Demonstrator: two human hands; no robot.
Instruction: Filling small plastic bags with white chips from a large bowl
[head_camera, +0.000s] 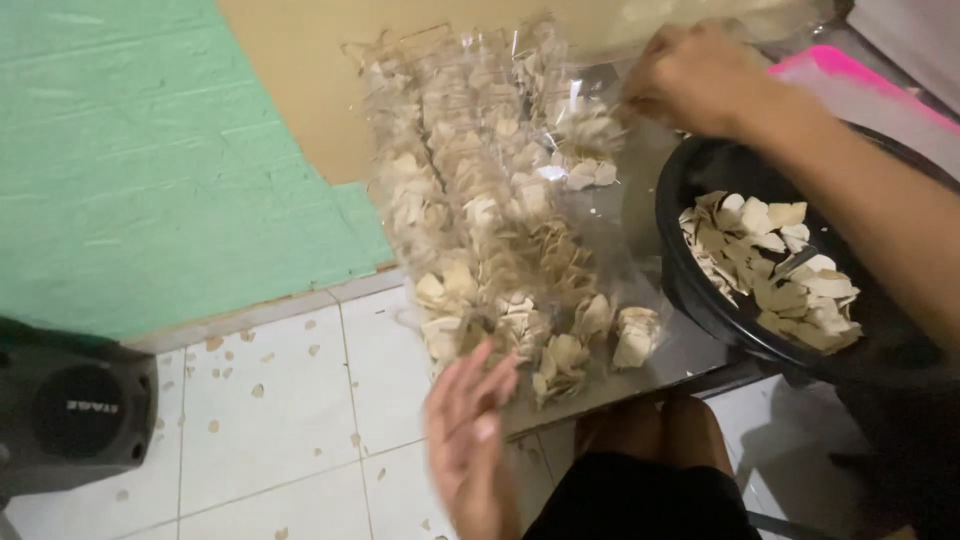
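**Handling a strip of small chip packets beside a full bowl**

Starting at the bottom centre of the frame, the left hand (470, 440) is spread flat with its fingers loose, gripping nothing; it hovers at or just touches the near end of the packets, and blur hides which. From there the joined clear packets of pale chips (500, 210) run up the middle of the frame, lying across a grey worktop (690, 350) and onto brown board beyond. At the upper right, the right hand (690, 80) is curled over the far end of the strip, apparently pinching the plastic, though its fingertips are hidden. I judge the step in hand to be straightening or gathering the strip; any next move would need both ends held so the thin film does not crumple.

A black bowl (690, 180) of loose chips sits just right of the strip, beneath the right forearm, close enough to be knocked. Crumbs dot the white tiled floor (280, 400) at lower left, beside a dark speaker (75, 410).
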